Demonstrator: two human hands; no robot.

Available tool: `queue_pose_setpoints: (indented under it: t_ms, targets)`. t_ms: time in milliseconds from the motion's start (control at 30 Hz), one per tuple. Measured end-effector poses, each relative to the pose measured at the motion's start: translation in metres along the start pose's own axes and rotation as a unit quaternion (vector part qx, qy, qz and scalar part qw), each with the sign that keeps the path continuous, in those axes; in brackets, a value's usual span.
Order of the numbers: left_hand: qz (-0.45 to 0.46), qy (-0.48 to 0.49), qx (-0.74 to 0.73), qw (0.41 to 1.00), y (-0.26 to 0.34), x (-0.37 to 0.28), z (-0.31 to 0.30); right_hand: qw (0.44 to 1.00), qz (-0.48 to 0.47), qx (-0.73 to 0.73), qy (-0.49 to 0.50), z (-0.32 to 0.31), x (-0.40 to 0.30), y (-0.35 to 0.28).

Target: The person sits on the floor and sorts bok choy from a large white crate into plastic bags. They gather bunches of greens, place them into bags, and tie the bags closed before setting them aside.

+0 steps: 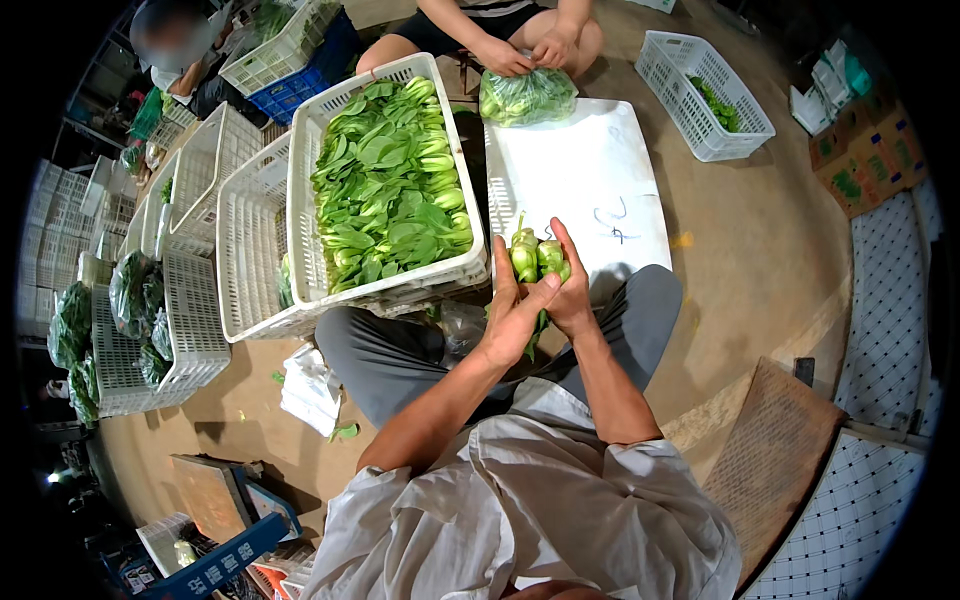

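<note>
Between my left hand (514,311) and my right hand (568,289) is a small bunch of bok choy (536,259), its pale stem ends pointing away from me and some leaves hanging below my palms. Both hands cup the bunch from its sides, thumbs close together. Under and beyond them lies a white board (574,180) with handwritten marks. To the left, a white plastic crate (386,286) on top of a stack holds rows of bok choy (390,180). At the board's far end sits a clear plastic bag of greens (527,97), held at its top by another person's hands.
Empty-looking white crates (251,247) and a crate with bagged greens (161,337) stand on the left. White plastic bags (311,390) lie near my left knee. Another crate (705,97) with a few greens is at far right. A platform scale (217,499) stands lower left.
</note>
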State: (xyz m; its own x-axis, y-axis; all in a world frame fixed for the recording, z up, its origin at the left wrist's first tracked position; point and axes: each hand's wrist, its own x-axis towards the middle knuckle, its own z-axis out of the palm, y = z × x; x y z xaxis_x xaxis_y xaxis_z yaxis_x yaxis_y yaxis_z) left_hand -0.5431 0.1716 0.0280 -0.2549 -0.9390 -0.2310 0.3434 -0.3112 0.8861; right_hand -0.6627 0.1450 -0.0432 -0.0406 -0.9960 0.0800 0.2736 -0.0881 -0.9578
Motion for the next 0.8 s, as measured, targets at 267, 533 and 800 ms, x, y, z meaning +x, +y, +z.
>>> queue_pose_setpoints:
  t_ms: [267, 533, 800]
  targets:
    - [-0.043, 0.001, 0.05, 0.998, -0.03, 0.01, 0.01, 0.996, 0.068, 0.051, 0.04, -0.031, -0.012, 0.0]
    - [0.019, 0.047, 0.291, 0.955, -0.006, 0.025, 0.0, 0.964, 0.105, 0.241, 0.031, -0.056, -0.02, -0.012]
    - [-0.079, -0.01, 0.16, 0.984, 0.024, 0.065, -0.003, 0.925, 0.158, 0.326, -0.114, -0.043, -0.027, -0.033]
